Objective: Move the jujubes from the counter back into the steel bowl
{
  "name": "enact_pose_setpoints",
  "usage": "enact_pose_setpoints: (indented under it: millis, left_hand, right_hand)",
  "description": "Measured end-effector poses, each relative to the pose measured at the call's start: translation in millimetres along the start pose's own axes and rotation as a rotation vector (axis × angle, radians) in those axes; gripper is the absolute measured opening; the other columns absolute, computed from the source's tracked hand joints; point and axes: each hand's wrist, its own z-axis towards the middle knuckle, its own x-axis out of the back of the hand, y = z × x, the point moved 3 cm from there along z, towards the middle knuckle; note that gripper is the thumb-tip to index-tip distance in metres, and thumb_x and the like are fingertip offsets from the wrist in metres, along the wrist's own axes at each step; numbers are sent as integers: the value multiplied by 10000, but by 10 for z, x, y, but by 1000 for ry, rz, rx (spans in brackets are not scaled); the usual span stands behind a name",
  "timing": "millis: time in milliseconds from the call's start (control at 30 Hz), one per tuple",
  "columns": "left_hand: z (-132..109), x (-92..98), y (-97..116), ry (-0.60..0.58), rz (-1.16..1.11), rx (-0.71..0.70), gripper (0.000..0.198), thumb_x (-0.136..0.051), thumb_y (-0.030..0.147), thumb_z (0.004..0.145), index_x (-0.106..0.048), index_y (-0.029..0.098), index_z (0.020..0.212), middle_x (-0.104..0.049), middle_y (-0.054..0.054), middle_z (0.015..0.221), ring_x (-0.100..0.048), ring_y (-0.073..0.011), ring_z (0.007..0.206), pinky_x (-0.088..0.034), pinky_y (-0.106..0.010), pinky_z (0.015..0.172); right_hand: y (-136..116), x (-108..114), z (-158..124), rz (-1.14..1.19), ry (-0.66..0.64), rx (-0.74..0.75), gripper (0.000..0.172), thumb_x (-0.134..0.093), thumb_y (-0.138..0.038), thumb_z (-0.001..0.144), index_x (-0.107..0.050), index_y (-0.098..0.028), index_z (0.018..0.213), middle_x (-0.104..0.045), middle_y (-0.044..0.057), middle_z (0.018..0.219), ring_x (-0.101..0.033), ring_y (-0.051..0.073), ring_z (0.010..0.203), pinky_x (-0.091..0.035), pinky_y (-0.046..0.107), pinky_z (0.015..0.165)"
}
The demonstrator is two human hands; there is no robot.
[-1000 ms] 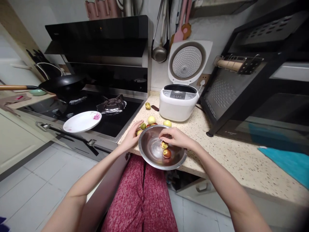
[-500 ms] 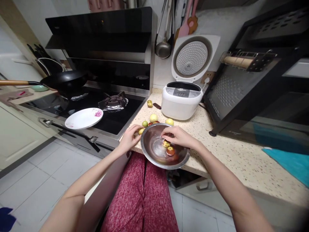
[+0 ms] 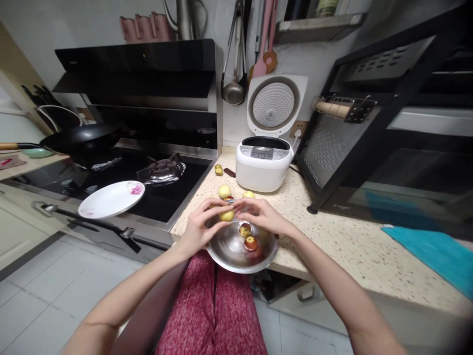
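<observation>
Over the bowl, my left hand (image 3: 199,226) pinches a yellow-green jujube (image 3: 226,215) between thumb and fingers. My right hand (image 3: 261,215) is close beside it, its bent fingers pressed together near the fruit. A thin bluish-grey sliver shows at the fingertips; what the right fingers grip is not clear. Below both hands, a steel bowl (image 3: 242,264) overhangs the counter edge. Inside it lie two jujubes, one mottled yellow-brown (image 3: 245,229) and one red-brown (image 3: 251,243). Behind the hands, a pale green jujube (image 3: 224,191) and others sit on the counter, partly hidden.
A white rice cooker (image 3: 262,170) stands with its lid raised. Two small jujubes (image 3: 219,170) and a dark brown strip (image 3: 229,172) lie left of it. On the stove are a white plate (image 3: 111,199) and a wok (image 3: 84,140). A teal cloth (image 3: 428,254) lies at right.
My left hand has picked up a yellow-green jujube from beside the bowl and brought it over the rim. My right hand has come up from inside the bowl to meet it.
</observation>
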Motion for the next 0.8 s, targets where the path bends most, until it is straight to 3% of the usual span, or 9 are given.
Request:
enact_pose_setpoints:
  millis: [133,333,433,533,700,800]
  left_hand:
    - [68,-117,51,-24,-14,-16,302,-747,258,934,-746,271,1236,-712,-89,1149,-693,-225,1072,-615,-417,943]
    - [16,-140,78,-33,-79,-25,282,-753,287,932,-756,266,1212,-734,-93,1161,-714,-237,1061,-622,-426,926]
    - [-42,-93,40,0,-100,-37,251,-699,299,973,-752,261,1216,-739,-91,1162,-708,-232,1066,-609,-414,935]
    - [-127,-54,-75,24,-135,-66,278,-525,322,1063,-758,245,1196,-737,-97,1160,-689,-232,1110,-582,-412,968]
    - [-229,-86,-312,-61,-149,-43,401,-399,374,1099,-734,219,1255,-714,-129,1283,-625,-279,1279,-500,-486,1099]
    - [-259,-122,-381,-122,-172,-30,479,-328,428,1109,-728,220,1269,-707,-129,1318,-606,-287,1317,-464,-510,1140]
  right_hand:
    - [38,-45,12,187,44,-43,360,-791,-342,862,-703,-214,1186,-743,78,1138,-714,205,1041,-584,359,883]
    - [6,-82,6,220,21,-81,458,-863,-312,786,-673,-214,1192,-703,79,1202,-692,190,1053,-592,327,855]
    - [-38,-24,-13,101,-22,-36,426,-854,-307,804,-673,-213,1179,-704,69,1171,-677,198,1062,-578,345,894]
    - [-64,16,-27,-95,-95,-6,293,-810,-294,853,-698,-214,1112,-720,56,1121,-672,199,1009,-559,349,888]
    - [-62,-62,-34,-271,-277,80,235,-766,-206,881,-701,-207,1107,-718,50,1124,-666,202,1030,-525,353,945]
    - [-10,-100,-40,-338,-314,90,230,-744,-161,893,-699,-195,1117,-713,58,1130,-665,210,1054,-512,358,965]
